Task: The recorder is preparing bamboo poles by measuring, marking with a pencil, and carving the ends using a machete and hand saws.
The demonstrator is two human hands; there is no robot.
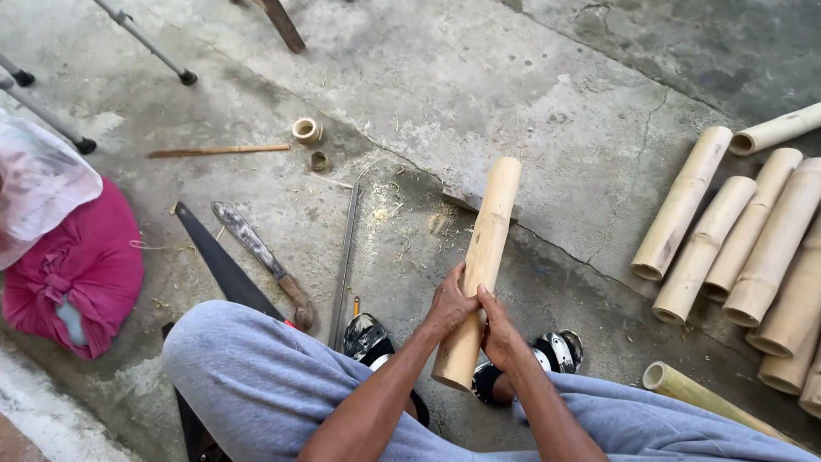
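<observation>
A pale bamboo section (485, 248) points away from me, its far end resting on a small wooden block (466, 201) on the concrete floor. My left hand (449, 306) and my right hand (499, 329) both wrap around its near part, just above its cut end. My knees in grey trousers and my sandalled feet lie under the hands.
Several cut bamboo sections (735, 248) lie in a pile at right. A hand saw (224, 269), a machete (261, 252), a thin metal rod (344, 265), a wooden stick (218, 151) and two bamboo rings (305, 130) lie at left. A pink cloth bundle (77, 269) sits far left.
</observation>
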